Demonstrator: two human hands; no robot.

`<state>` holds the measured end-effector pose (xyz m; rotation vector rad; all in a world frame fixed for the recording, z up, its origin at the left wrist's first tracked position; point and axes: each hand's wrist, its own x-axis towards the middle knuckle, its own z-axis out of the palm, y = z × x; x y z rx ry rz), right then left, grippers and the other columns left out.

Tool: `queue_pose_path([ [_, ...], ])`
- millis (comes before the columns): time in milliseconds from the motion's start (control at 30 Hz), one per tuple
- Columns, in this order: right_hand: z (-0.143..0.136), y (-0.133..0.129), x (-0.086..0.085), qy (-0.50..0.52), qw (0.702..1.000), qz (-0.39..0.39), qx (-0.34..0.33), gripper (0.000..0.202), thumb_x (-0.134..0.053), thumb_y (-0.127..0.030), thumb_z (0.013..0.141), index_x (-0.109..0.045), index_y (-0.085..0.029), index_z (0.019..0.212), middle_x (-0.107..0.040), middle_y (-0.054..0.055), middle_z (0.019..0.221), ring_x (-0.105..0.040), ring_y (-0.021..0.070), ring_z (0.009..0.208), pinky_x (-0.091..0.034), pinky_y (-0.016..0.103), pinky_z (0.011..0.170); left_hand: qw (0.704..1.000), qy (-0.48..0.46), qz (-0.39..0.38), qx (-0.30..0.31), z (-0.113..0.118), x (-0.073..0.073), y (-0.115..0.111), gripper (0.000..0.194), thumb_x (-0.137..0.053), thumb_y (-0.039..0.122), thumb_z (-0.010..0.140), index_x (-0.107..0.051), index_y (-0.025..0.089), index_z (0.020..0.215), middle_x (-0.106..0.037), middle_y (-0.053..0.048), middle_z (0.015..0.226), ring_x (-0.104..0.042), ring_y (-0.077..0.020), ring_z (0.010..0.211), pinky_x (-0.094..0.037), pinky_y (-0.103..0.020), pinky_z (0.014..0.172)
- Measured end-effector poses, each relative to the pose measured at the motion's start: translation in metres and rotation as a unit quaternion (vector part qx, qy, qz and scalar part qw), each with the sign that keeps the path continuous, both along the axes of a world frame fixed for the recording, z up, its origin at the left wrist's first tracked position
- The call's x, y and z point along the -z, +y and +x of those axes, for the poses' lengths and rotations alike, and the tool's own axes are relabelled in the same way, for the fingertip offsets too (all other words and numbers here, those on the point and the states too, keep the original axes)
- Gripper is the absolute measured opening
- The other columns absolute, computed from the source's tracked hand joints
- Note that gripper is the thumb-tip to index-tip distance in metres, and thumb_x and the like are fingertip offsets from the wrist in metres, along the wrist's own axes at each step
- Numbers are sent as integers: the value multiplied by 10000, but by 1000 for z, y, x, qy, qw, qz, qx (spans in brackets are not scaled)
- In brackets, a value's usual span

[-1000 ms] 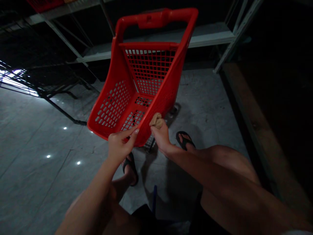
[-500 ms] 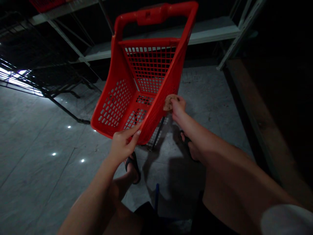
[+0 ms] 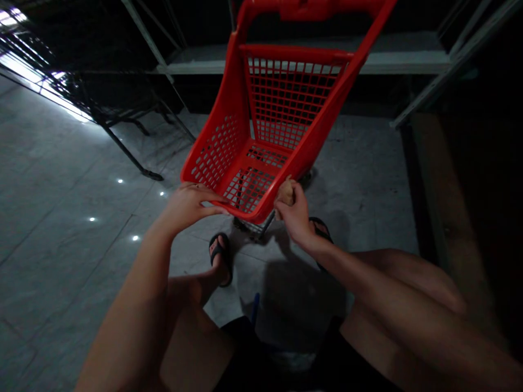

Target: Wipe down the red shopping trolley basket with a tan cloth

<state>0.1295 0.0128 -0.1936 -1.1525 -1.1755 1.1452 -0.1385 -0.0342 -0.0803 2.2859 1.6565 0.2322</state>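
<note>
In front of me stands a red plastic shopping cart (image 3: 310,130), a deep basket with mesh sides, tilted in my view. My left hand (image 3: 190,206) grips the near rim, its fingers over the edge and the thumb on the outside. A crumpled brown cloth (image 3: 286,194) is bunched in my right hand (image 3: 296,215), whose fingers are closed around it. The cloth is against the outer right side of the basket, near the front corner. Part of the cloth is hidden by my fingers.
Behind the cart runs a white metal shelf (image 3: 400,62). A dark metal rack (image 3: 122,147) stands on the left, and a wooden beam (image 3: 449,228) lies along the right. My sandalled foot (image 3: 220,253) rests near the cart. A blue rod (image 3: 255,309) shows between my legs.
My left hand has shifted left along the near rim. The right hand and cloth have moved down the right side toward the front corner. The cart appears farther right in view.
</note>
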Motion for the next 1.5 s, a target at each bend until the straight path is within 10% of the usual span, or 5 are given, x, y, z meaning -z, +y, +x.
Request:
queue_pose_path([
  [533, 43, -1, -8, -31, 994, 21, 100, 333, -580, -279, 708, -481, -263, 1025, -612, -8, 1016, -597, 159, 927, -495, 289, 879, 982, 65, 133, -120, 125, 23, 32, 663, -476, 769, 939, -830, 213, 874, -790, -120, 785, -736, -276, 794, -470, -383, 790],
  [733, 38, 4, 23, -33, 996, -80, 28, 383, -628, -300, 648, -517, -242, 1010, -630, -13, 975, -592, 159, 899, -494, 307, 902, 996, 8, 88, -24, 104, 12, 46, 428, -478, 525, 1043, -783, 266, 1193, -813, -60, 1076, -744, -241, 983, -501, -325, 874],
  [967, 39, 35, -23, -10, 995, 49, 85, 357, -666, -258, 668, -552, -247, 1006, -622, 8, 1027, -601, 168, 963, -503, 310, 952, 991, 45, 123, -19, 47, 13, 52, 461, -436, 518, 1052, -788, 236, 1148, -804, -79, 1117, -714, -259, 1118, -455, -408, 1090],
  [1333, 4, 29, 34, -90, 996, -22, -19, 231, -600, -141, 634, -650, -243, 834, -696, -5, 896, -621, 196, 912, -476, 324, 937, 981, 21, 177, -77, 74, 28, 61, 415, -457, 455, 1055, -768, 214, 1185, -807, -115, 1126, -741, -261, 1058, -445, -422, 1046],
  [1500, -18, 28, 27, -54, 996, -75, 10, 202, -613, -186, 652, -597, -242, 845, -637, -39, 787, -590, 151, 729, -478, 262, 723, 983, 26, 174, -54, 83, 27, 62, 396, -450, 408, 1063, -752, 220, 1237, -803, -102, 1153, -747, -266, 1057, -462, -411, 987],
])
